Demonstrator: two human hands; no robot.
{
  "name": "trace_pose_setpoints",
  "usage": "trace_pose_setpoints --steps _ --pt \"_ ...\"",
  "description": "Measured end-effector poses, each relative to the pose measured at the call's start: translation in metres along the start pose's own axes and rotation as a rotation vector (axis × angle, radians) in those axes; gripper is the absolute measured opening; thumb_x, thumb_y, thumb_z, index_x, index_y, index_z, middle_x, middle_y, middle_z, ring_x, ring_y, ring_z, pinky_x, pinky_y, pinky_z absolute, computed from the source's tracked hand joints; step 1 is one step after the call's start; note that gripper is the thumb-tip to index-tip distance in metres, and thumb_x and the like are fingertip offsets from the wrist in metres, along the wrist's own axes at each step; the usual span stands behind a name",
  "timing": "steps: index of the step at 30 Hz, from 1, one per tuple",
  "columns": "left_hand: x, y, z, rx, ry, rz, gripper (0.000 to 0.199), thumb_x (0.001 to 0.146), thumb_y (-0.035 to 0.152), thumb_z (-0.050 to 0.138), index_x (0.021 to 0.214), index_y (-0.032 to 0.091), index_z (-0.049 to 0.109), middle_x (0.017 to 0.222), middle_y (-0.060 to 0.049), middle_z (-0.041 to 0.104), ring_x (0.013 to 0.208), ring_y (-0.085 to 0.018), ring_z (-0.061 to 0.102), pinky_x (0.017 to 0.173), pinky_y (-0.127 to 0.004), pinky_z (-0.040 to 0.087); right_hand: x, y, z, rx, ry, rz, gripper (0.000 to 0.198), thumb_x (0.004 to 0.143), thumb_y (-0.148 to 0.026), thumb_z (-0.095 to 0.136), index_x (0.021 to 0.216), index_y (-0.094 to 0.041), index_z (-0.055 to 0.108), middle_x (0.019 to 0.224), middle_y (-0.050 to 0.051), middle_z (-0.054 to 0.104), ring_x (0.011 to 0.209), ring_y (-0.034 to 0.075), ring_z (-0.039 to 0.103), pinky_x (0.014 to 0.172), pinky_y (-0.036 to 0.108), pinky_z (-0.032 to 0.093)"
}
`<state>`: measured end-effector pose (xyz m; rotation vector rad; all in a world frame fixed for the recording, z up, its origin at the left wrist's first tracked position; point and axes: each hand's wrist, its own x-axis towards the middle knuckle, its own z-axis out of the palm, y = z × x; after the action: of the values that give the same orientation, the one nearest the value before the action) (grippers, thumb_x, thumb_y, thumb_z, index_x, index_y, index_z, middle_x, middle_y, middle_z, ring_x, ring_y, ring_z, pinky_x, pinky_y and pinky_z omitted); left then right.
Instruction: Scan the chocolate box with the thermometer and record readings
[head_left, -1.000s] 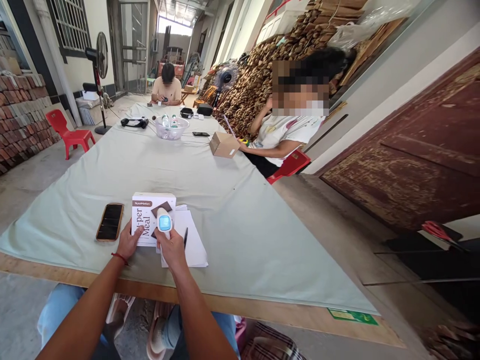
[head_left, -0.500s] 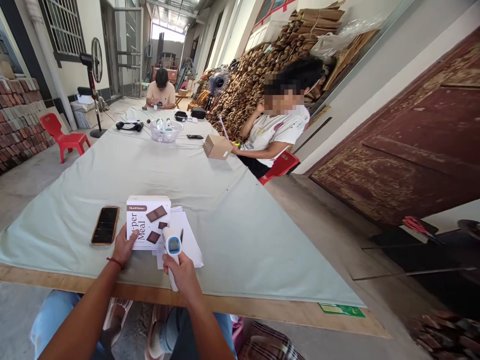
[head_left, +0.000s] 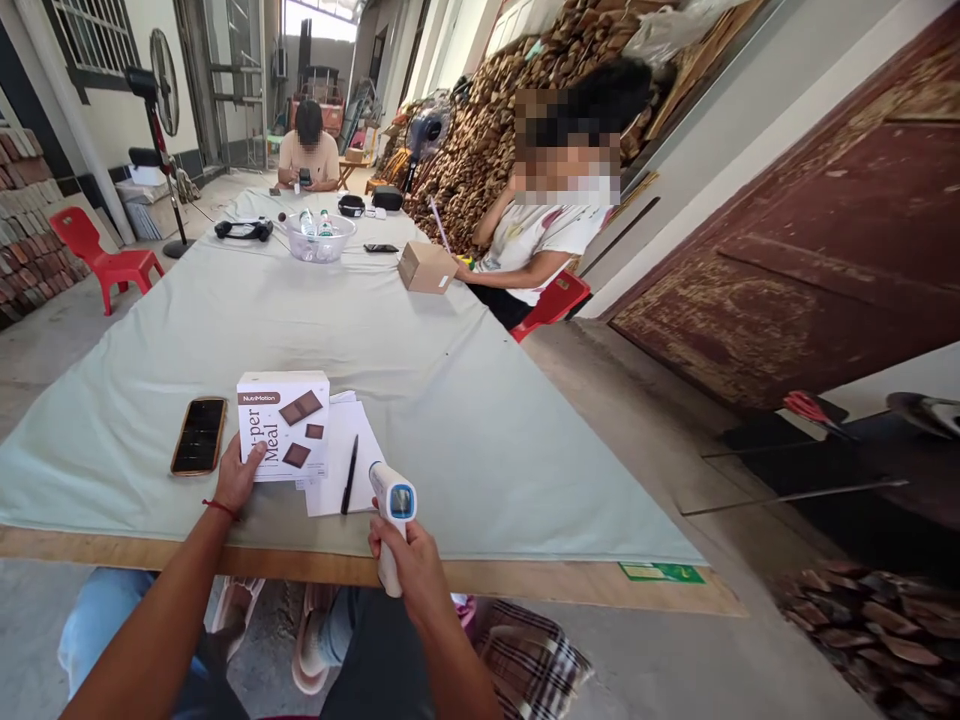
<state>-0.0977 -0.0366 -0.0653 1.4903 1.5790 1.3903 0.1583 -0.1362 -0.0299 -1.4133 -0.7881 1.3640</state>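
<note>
My left hand (head_left: 238,474) is closed on the lower left edge of a white box (head_left: 283,440) printed with brown squares, which stands upright on the cloth. In my right hand (head_left: 409,550) is a white and blue infrared thermometer (head_left: 393,500), gripped by its handle near the table's front edge, its small screen facing me. White paper sheets (head_left: 358,428) lie partly behind the box, and a black pen (head_left: 350,475) rests on them. Left of the box lies a phone (head_left: 199,437) in an orange-edged case.
A cloth-covered table (head_left: 510,480) stretches away from me. Farther along it are a cardboard box (head_left: 426,268), a clear basin (head_left: 319,245) with bottles, and a dark phone (head_left: 381,248). One person (head_left: 540,240) sits at the right side, another (head_left: 309,155) at the far end.
My right hand has carried the thermometer right, away from the box, uncovering the pen. My left hand still holds the box. The whole view has shifted slightly.
</note>
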Motion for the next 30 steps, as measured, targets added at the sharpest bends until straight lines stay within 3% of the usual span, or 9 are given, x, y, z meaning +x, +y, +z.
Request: trace_pose_setpoints --steps 14,19,23,30 --pt "0.002 -0.004 -0.001 -0.008 -0.008 0.002 0.064 0.076 0.067 0.058 0.111 0.014 0.064 0.110 -0.013 0.070 0.105 -0.032 0.064 0.093 -0.044 0.050 0.001 0.001 0.002 0.043 -0.013 -0.018 0.052 0.063 -0.054 0.072 0.094 -0.013 0.070 0.052 -0.004 0.052 0.052 0.014 0.045 0.055 0.028 0.036" --pt "0.003 -0.001 -0.003 -0.061 -0.035 -0.086 0.066 0.067 0.066 0.069 0.107 0.013 0.064 0.106 -0.013 0.071 0.102 -0.032 0.065 0.089 -0.044 0.052 0.003 0.009 0.000 0.030 -0.047 -0.031 0.043 0.067 -0.052 0.071 0.086 -0.014 0.070 0.053 -0.002 0.055 0.053 0.015 0.046 0.056 0.028 0.036" --pt "0.008 0.002 -0.009 -0.151 -0.081 -0.153 0.066 0.068 0.061 0.073 0.112 0.013 0.060 0.110 -0.015 0.069 0.103 -0.031 0.064 0.089 -0.044 0.052 0.004 0.012 -0.004 0.068 -0.028 -0.030 0.048 0.066 -0.051 0.073 0.094 -0.013 0.069 0.054 -0.002 0.056 0.052 0.015 0.047 0.054 0.027 0.036" --pt "0.065 0.012 0.002 -0.062 0.133 -0.052 0.067 0.064 0.045 0.080 0.115 0.015 0.049 0.114 -0.014 0.063 0.104 -0.027 0.061 0.093 -0.045 0.049 0.004 0.017 -0.007 0.055 0.023 -0.041 0.048 0.068 -0.053 0.071 0.095 -0.013 0.070 0.055 -0.003 0.054 0.054 0.015 0.045 0.055 0.027 0.034"
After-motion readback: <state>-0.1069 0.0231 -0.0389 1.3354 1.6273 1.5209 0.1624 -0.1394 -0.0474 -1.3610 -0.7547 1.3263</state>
